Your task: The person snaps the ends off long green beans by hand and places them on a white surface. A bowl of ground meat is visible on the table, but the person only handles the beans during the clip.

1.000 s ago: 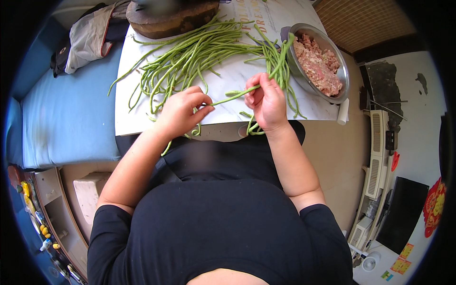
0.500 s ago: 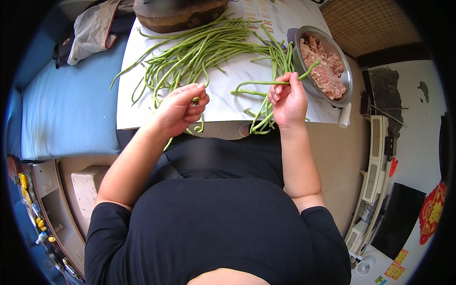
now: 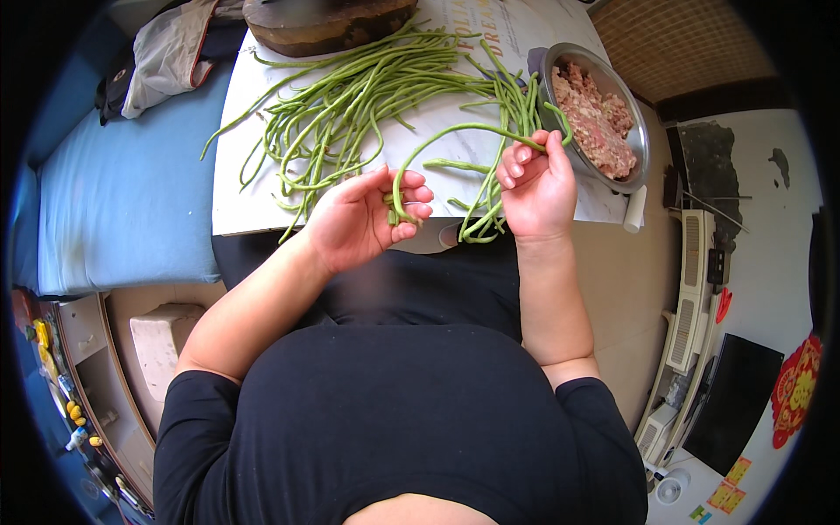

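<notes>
One long green bean (image 3: 464, 128) arches between my two hands above the near edge of the table. My right hand (image 3: 540, 184) is closed, pinching the bean between thumb and fingers near its curled far end. My left hand (image 3: 363, 214) is cupped with loosely bent fingers; the bean's other end hangs down into it. Short bean pieces (image 3: 392, 210) rest in that palm, partly hidden by the fingers. Beyond the left hand spreads a big pile of long beans (image 3: 350, 105). A smaller bunch of beans (image 3: 516, 103) lies behind the right hand.
A metal bowl of minced meat (image 3: 604, 122) stands at the table's right edge. A thick round wooden chopping board (image 3: 328, 26) is at the back. The white marbled table (image 3: 249, 192) adjoins a blue sofa (image 3: 122, 201) on the left. A white stool (image 3: 162, 346) stands lower left.
My left hand has moved right and its fingers have loosened. The bean in my right hand now arches over to the left hand; its curled end stands by the bowl.
</notes>
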### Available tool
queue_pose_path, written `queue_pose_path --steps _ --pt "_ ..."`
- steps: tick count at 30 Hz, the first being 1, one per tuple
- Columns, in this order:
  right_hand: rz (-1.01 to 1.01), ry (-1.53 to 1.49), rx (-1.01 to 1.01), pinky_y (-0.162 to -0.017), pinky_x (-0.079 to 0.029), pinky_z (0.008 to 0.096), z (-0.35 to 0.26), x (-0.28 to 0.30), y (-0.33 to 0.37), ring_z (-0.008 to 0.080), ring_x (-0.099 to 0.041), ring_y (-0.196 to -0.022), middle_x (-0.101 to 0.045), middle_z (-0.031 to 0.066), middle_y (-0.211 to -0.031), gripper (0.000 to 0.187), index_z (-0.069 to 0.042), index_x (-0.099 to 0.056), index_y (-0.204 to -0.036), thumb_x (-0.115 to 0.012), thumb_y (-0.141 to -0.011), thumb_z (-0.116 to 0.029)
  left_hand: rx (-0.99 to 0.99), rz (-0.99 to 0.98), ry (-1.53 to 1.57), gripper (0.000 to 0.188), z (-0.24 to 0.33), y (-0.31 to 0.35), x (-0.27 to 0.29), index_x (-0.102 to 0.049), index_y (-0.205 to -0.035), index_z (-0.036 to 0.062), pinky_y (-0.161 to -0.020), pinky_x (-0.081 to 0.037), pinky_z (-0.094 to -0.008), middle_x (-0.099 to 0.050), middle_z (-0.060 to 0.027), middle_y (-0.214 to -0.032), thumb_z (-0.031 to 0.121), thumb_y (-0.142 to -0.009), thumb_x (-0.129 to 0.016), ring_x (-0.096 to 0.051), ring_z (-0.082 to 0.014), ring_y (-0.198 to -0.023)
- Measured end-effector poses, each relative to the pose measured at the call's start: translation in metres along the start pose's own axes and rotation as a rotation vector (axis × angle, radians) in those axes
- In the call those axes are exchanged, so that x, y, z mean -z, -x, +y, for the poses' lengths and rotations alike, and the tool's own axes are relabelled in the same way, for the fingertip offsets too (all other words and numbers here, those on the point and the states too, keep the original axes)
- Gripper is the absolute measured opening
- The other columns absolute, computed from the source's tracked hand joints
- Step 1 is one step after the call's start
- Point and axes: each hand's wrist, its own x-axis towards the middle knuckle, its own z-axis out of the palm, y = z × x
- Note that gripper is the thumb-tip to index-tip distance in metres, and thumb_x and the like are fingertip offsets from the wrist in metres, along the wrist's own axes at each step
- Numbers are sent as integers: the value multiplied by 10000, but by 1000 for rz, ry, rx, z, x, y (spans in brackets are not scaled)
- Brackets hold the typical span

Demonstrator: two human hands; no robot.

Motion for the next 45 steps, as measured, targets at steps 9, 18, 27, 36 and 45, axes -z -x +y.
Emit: queue_pose_path --steps 9,18,27,36,45 --pt "66 11 67 -480 -349 280 -2 12 -2 159 -445 -554 -497 48 -623 265 -99 -509 -787 -386 -919 -292 -70 121 -41 350 -6 10 -12 -446 -1175 -7 -570 -404 -218 -534 -29 -815 193 -888 -460 -497 -102 -676" --pt "263 -45 42 -461 -374 280 -16 12 -2 153 -428 -489 -469 23 -597 225 -96 -499 -828 -383 -916 -267 -116 175 -334 235 4 30 27 -501 -1059 10 -427 -276 -175 -432 15 -658 97 -852 -432 -341 -59 -510" --pt "-584 221 -393 -348 -205 217 -13 3 29 63 -250 -358 -314 -21 -443 309 4 -504 -836 -379 -907 -270 -280 447 -375 249 10 27 8 -500 -1070 21 -586 -436 -199 -536 -37 -879 177 -876 -490 -515 -93 -729" --pt "-679 318 -523 -396 -219 219 -14 8 42 67 -271 -399 -347 -9 -464 330 44 -522 -827 -407 -880 -261 -344 154 -299 318 25 28 -21 -485 -1110 -32 -573 -418 -199 -538 -37 -845 200 -920 -377 -495 -87 -687" --pt "-686 302 -519 -395 -224 225 -9 19 47 75 -286 -399 -357 -1 -469 323 32 -519 -839 -408 -882 -268 -399 492 -283 210 21 25 -2 -526 -1019 14 -535 -389 -184 -519 3 -757 160 -879 -473 -470 -65 -636"
